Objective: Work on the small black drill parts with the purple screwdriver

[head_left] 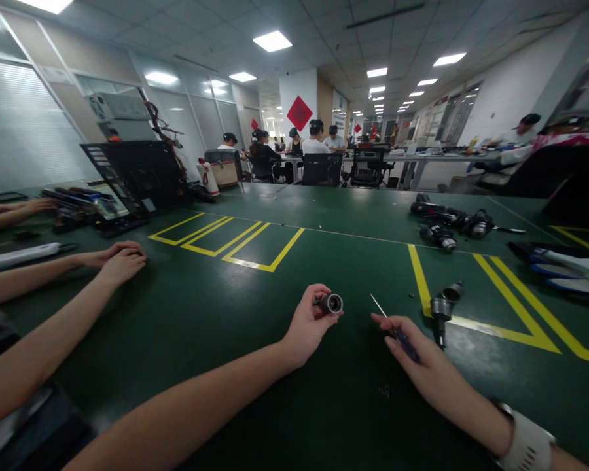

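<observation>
My left hand [308,325] is closed round a short, hollow metal cylinder [333,303], its open end turned toward me. A screwdriver [403,343] with a thin shaft and dark handle is in my right hand [417,350]; its tip points up and left, apart from the cylinder. Beyond the right hand, two metal tool parts [441,309] lie close together on the green tabletop [216,314]. A tiny dark piece [411,295] rests near them. Several small rings [383,391] lie in front of me, left of my right wrist.
At the back right lie dark power tools [439,222], with gloves [569,268] nearer the right edge. Yellow tape [275,258] marks the table. A co-worker's hands [120,261] rest at the left, near a white tool [22,255]. A black computer case [132,173] stands at back left.
</observation>
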The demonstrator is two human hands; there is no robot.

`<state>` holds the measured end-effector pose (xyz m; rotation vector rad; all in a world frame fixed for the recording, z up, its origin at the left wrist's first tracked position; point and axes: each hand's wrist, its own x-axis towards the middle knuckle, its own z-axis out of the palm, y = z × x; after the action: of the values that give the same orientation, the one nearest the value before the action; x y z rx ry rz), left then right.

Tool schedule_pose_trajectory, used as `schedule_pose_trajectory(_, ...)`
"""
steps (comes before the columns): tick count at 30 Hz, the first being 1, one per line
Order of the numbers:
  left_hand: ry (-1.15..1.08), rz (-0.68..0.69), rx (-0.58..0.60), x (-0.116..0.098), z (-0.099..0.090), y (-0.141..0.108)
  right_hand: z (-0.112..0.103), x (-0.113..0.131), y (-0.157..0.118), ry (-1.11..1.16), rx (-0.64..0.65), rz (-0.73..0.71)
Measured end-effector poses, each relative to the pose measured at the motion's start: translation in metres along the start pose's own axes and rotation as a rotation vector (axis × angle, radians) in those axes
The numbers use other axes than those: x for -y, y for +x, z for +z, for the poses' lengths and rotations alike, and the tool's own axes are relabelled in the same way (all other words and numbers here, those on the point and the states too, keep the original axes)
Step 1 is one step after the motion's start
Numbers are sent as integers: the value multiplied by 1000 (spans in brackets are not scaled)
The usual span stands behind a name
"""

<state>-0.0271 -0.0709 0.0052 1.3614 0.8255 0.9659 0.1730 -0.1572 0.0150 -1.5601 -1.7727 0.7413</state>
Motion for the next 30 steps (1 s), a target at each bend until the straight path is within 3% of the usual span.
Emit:
schedule_pose_trajectory(6,45,-29,57,-2,-1,-1,-15,-23,17,-104,-129,43)
schedule_pose_trajectory(11,33,-59,44,-6,-1,-2,-18,0,12,32,-143,-18)
schedule_pose_trajectory(17,-47,-121,94,-8,-1,-5,-26,21,-11,251,-160,139)
schedule_pose_trajectory(22,-62,-149,124,-11,-1,-7,-25,24,-17,138,-80,128)
schedule_pose_trajectory(30,-92,-139,145,-7,-3,-6,-25,28,-17,-1,-83,47)
